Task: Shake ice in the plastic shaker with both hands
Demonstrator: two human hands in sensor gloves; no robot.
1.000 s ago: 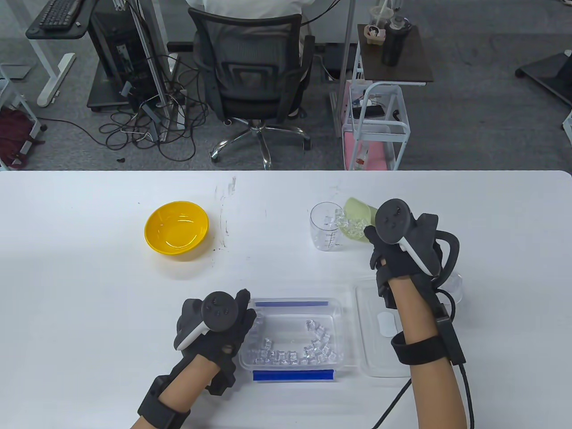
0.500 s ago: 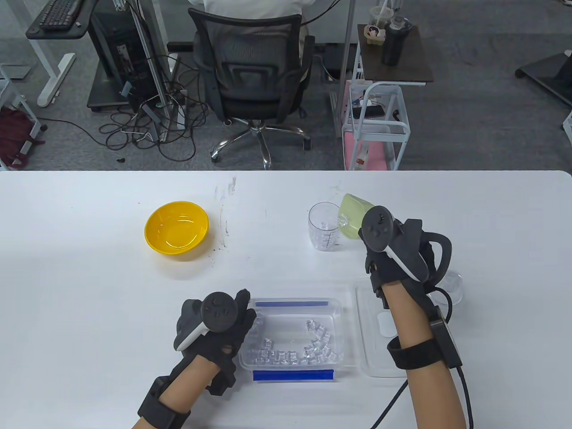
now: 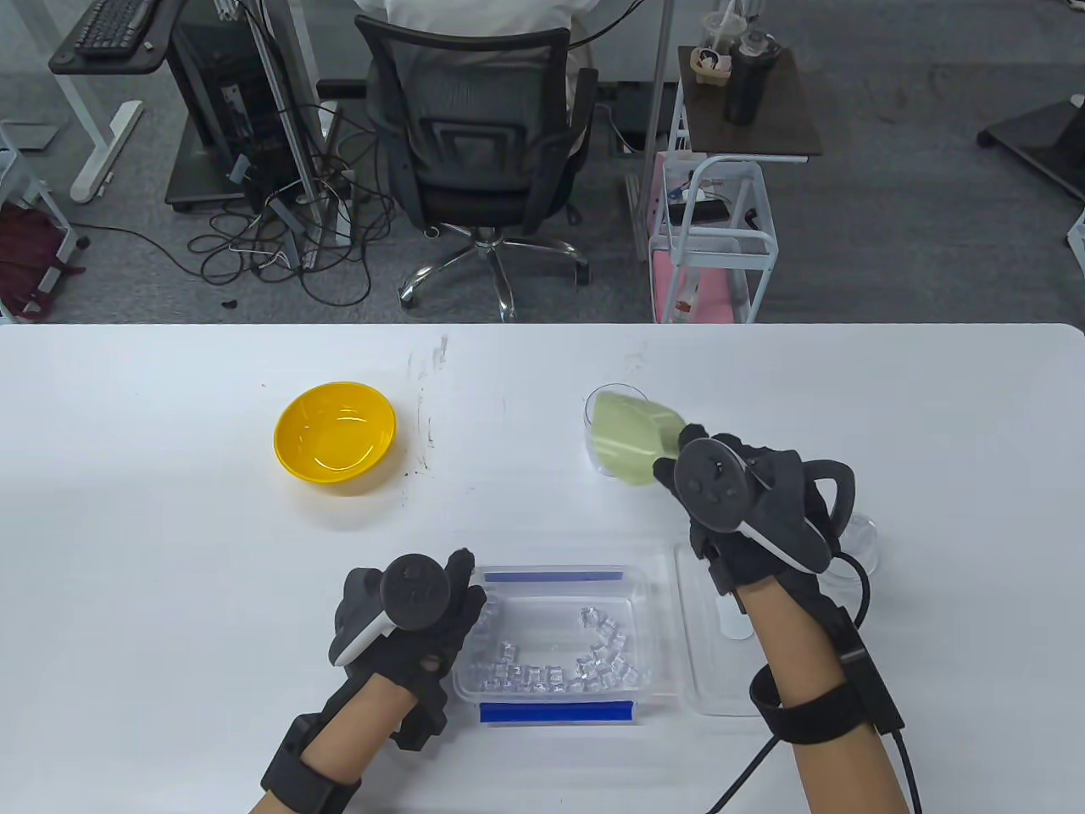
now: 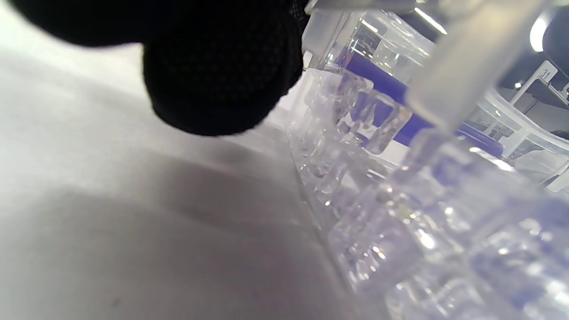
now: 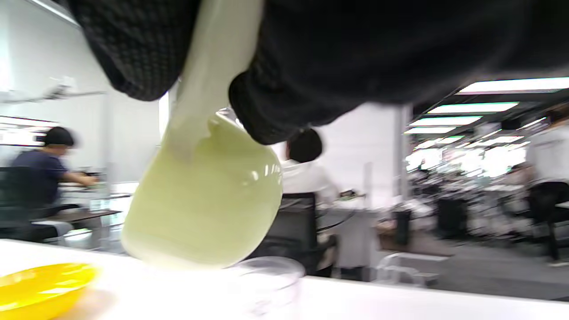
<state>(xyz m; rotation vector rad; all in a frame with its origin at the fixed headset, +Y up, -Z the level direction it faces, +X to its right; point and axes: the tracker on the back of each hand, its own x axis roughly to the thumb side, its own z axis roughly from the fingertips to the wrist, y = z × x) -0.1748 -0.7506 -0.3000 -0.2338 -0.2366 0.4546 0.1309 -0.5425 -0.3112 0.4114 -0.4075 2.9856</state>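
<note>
The clear plastic shaker cup point(image 3: 598, 458) stands upright at the table's middle right, mostly hidden by a pale green scoop point(image 3: 631, 439). My right hand point(image 3: 678, 462) grips the scoop's handle and holds it tipped over the cup's mouth, underside up. The right wrist view shows the scoop point(image 5: 204, 191) just above the cup's rim point(image 5: 266, 266). My left hand point(image 3: 464, 585) holds the left rim of a clear ice box point(image 3: 644, 593) with several ice cubes point(image 3: 593, 657) in it. The left wrist view shows a gloved fingertip point(image 4: 218, 66) beside the box wall point(image 4: 400, 200).
A yellow bowl point(image 3: 335, 432) sits at the left middle. The ice box's flat clear lid point(image 3: 703, 670) lies right of the box, under my right forearm. A small clear domed cap point(image 3: 860, 534) stands behind my right wrist.
My right hand moved left and toward me and turned the scoop over the cup; the ice that lay in the scoop no longer shows. My left hand has not moved.
</note>
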